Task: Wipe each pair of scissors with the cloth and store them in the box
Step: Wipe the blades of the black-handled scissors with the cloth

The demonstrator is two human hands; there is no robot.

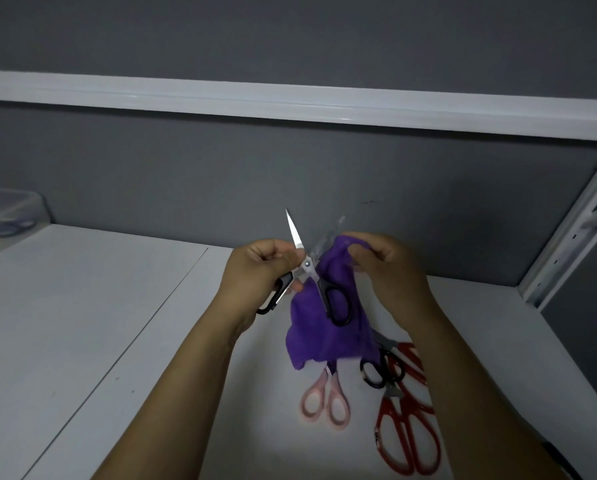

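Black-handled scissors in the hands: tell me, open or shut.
Open. The black-handled scissors have blades splayed in a V, one blade in the purple cloth, handles apart.

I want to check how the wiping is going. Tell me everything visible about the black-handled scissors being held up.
The black-handled scissors have shiny metal blades and glossy black plastic loop handles, joined at a silver pivot screw. They are open, held above the white table, blades pointing up and away. The left hand grips one handle loop; the other loop hangs free against the purple cloth. The right hand presses the cloth around one blade, which looks blurred; the other blade is bare and in plain view.
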